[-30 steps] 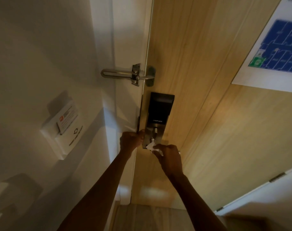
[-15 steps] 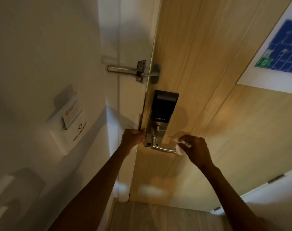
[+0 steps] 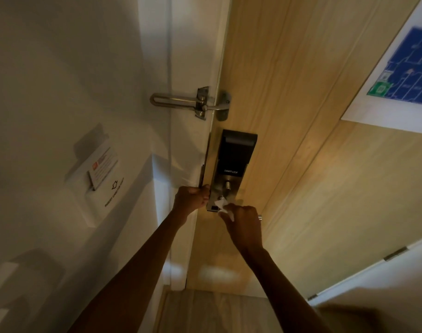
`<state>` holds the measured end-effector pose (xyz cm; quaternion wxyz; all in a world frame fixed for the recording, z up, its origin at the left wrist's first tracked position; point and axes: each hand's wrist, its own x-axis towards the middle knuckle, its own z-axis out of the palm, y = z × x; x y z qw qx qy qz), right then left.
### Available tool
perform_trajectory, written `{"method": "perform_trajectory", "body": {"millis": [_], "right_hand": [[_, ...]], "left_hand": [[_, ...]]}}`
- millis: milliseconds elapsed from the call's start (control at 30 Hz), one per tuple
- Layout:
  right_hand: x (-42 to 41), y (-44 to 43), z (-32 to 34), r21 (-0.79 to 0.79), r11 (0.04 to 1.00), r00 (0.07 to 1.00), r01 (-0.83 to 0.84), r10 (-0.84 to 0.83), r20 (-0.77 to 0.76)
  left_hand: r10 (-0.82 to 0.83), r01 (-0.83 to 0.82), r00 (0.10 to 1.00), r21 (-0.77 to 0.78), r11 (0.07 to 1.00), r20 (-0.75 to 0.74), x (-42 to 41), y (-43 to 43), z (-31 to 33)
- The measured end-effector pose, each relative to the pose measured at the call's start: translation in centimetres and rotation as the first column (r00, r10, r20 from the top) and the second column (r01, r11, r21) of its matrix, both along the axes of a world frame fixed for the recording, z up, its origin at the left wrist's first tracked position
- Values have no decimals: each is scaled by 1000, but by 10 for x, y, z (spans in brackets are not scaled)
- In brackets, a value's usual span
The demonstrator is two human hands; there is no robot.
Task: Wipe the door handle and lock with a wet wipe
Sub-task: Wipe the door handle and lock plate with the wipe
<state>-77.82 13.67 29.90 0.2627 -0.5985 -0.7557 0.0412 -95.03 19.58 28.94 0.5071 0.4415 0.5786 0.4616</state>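
Observation:
A black and silver smart lock (image 3: 234, 162) is mounted on the wooden door (image 3: 289, 116) near its left edge. My right hand (image 3: 244, 223) holds a crumpled white wet wipe (image 3: 223, 207) against the base of the lever handle, low on the lock plate. Most of the handle is hidden under this hand; only its tip (image 3: 260, 217) shows at the right. My left hand (image 3: 192, 199) grips the door's edge just left of the lock plate.
A metal swing-bar door guard (image 3: 193, 103) sits above the lock, bridging frame and door. A white key-card holder (image 3: 101, 174) with a card is on the left wall. An evacuation plan sign (image 3: 402, 75) hangs on the door at upper right. A door hinge (image 3: 396, 253) shows at lower right.
My right hand slid the wipe left along the handle, from its free end back to its base by the lock plate. My left hand stayed on the door edge.

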Motion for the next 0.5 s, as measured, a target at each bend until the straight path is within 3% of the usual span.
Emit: {"method": "perform_trajectory", "body": {"millis": [100, 300, 500], "right_hand": [[11, 6, 5, -50, 997, 992, -51, 45, -115], [68, 10, 18, -141, 971, 977, -193, 176, -120], [122, 16, 21, -164, 983, 992, -83, 66, -106]], "left_hand": [[-7, 7, 1000, 2, 1000, -5, -1, -1, -2], [-64, 64, 998, -3, 998, -28, -4, -3, 9], [-109, 110, 993, 13, 994, -53, -6, -4, 11]]}}
